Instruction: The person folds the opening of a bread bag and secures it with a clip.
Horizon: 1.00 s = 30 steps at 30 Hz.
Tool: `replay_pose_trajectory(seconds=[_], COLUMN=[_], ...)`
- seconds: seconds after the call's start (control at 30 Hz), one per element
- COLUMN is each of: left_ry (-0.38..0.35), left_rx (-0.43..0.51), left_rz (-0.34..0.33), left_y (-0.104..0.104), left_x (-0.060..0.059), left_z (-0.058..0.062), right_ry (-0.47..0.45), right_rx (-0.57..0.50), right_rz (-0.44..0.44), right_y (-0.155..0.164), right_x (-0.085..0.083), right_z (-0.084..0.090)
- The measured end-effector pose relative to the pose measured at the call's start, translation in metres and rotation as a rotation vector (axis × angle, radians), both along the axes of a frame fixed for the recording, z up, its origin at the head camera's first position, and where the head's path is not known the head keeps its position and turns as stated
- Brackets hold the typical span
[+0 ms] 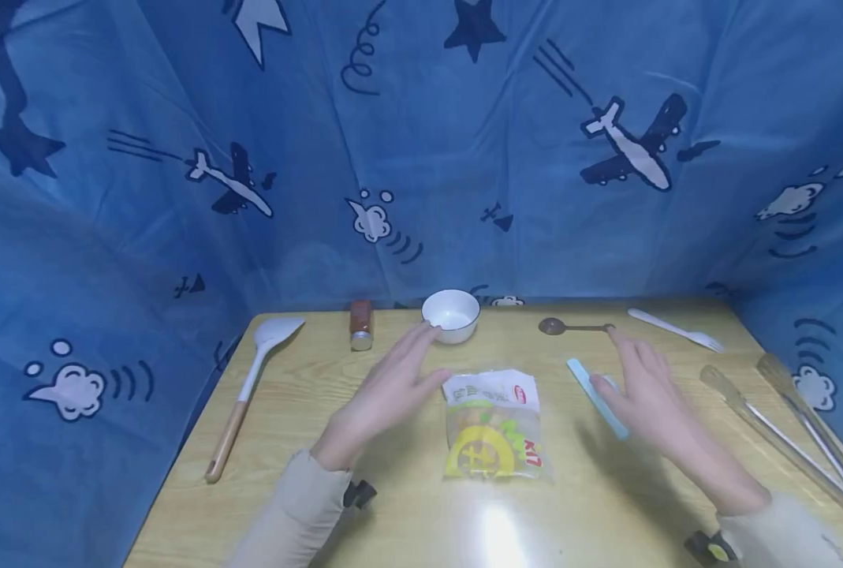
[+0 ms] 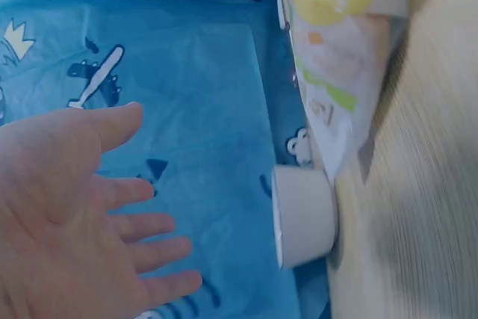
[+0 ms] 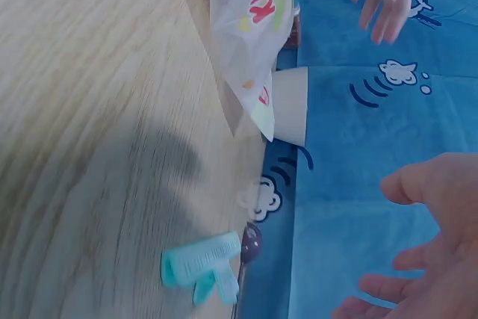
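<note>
Now both hands hover above the wooden table with straight, spread fingers, and neither one holds anything. The left hand is just to the left of the snack bag, which lies flat between the two hands. The fingertips of this hand point toward the white bowl, which stands just beyond them. Left of the bowl, a small brown spice jar stands upright, and further left, well apart from the hand, lies a white spatula with a wooden handle.

The right hand is to the right of the bag. Partly under its palm lies a light blue bag clip, so the hand covers one part of it in the head view; I cannot tell if the hand touches it. Beyond the fingertips lies a brown spoon, and a white plastic fork is further right. Clear tongs lie near the right edge of the table.

The right wrist view shows the clip whole, lying free on the wood with the spoon just beside it. The left wrist view shows the open palm, and the bag near the bowl.
</note>
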<state>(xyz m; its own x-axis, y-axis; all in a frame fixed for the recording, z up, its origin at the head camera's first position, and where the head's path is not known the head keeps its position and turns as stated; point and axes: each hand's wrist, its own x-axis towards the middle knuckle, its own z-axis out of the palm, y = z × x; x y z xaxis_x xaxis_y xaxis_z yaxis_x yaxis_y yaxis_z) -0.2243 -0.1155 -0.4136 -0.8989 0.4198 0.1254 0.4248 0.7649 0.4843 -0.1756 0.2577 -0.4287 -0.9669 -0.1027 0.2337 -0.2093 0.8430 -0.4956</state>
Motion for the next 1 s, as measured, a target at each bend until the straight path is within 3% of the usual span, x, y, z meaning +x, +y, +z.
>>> replay_pose_trajectory(seconds=[0.1, 0.3, 0.63, 1.0], left_ry=[-0.057, -0.111, -0.152, -0.391], left_rx=[0.025, 0.045, -0.024, -0.071], left_rz=[-0.030, -0.105, -0.200, -0.294], left_y=[0.014, 0.040, 0.072, 0.094], left_x=[-0.013, -0.038, -0.070, -0.089], left_z=[-0.004, -0.009, -0.018, -0.043], right_ry=[-0.068, -0.090, -0.232, -0.450], right_rx=[-0.045, -0.107, -0.208, -0.399], right_rz=[0.015, 0.033, 0.054, 0.035], right_y=[-0.009, -0.020, -0.038, -0.060], right_x=[-0.007, -0.027, -0.047, -0.052], right_z=[-0.003, -0.015, -0.037, -0.049])
